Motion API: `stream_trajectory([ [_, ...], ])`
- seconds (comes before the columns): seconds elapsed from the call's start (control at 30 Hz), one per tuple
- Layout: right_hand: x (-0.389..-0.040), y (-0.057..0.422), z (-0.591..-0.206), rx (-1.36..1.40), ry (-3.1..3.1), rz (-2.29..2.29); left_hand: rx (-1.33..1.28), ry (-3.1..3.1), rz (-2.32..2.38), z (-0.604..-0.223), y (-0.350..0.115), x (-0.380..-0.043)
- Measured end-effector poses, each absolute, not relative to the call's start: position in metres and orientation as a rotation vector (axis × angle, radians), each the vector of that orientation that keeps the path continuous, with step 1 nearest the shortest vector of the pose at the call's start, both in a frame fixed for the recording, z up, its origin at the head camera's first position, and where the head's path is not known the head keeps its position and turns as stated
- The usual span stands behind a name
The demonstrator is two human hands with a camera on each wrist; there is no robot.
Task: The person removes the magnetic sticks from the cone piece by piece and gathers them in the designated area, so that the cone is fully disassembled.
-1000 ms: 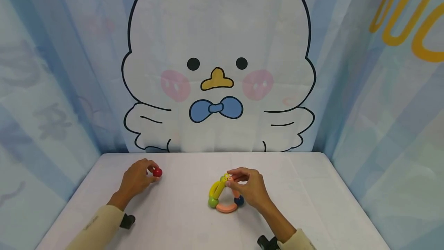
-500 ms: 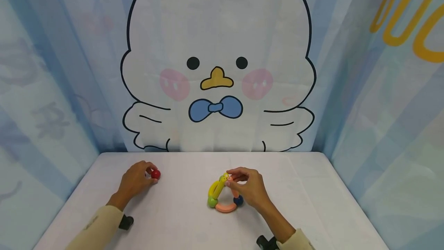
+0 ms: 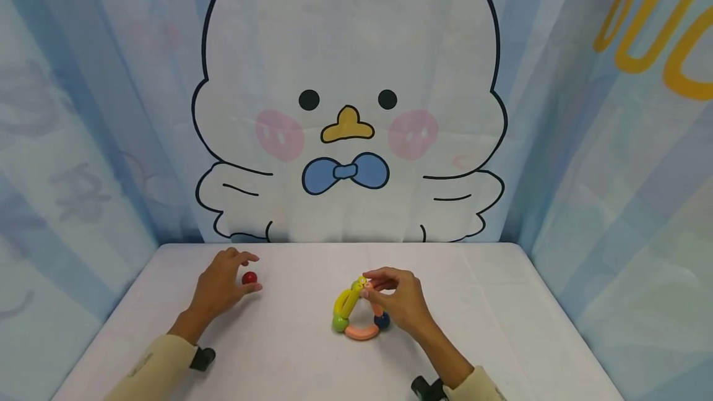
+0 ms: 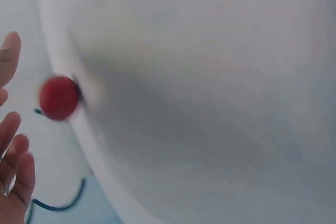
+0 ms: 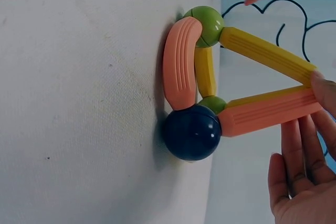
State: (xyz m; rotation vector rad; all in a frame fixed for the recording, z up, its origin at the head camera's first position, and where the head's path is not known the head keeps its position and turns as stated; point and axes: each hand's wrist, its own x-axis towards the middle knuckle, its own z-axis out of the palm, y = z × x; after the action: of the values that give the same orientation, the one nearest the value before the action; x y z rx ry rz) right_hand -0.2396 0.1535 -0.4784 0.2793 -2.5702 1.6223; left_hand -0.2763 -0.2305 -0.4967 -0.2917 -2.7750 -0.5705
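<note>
A red ball [image 3: 249, 278] sits on the table at the left in the head view. My left hand [image 3: 218, 283] is around it with thumb and fingers spread apart, and a gap shows between them and the ball [image 4: 59, 98] in the left wrist view. Near the table's middle stands a pyramid-like frame of toy building rods and balls. My right hand [image 3: 405, 305] pinches its top, where yellow rods [image 5: 262, 53] and a salmon rod [image 5: 268, 111] meet. Its base has a dark blue ball [image 5: 192, 132], green balls [image 5: 207, 26] and a curved salmon rod [image 5: 181, 64].
The table [image 3: 301, 351] has a white cover. Behind it hangs a curtain [image 3: 345, 30] with a cartoon duck. Blue patterned cloth [image 3: 640, 203] closes off the sides. Each wrist carries a small black camera [image 3: 203, 359].
My left fingers held the red ball before and have now let go, spreading apart while the ball stays on the table. The right hand keeps its pinch on the frame's top.
</note>
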Motion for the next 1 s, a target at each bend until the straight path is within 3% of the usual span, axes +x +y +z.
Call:
stream_trajectory([
  [0.3, -0.239, 0.152, -0.477, 0.265, -2.582, 1.618, -0.478, -2.677, -0.667, -0.47, -0.161, -0.254],
  [0.6, -0.239, 0.153, -0.478, 0.285, -2.58, 1.618, -0.618, -2.673, -0.785, -0.474, -0.093, -0.242],
  [1.0, -0.239, 0.156, -0.479, 0.324, -2.54, 1.618, -0.645, -2.584, -0.874, -0.481, -0.055, -0.24],
])
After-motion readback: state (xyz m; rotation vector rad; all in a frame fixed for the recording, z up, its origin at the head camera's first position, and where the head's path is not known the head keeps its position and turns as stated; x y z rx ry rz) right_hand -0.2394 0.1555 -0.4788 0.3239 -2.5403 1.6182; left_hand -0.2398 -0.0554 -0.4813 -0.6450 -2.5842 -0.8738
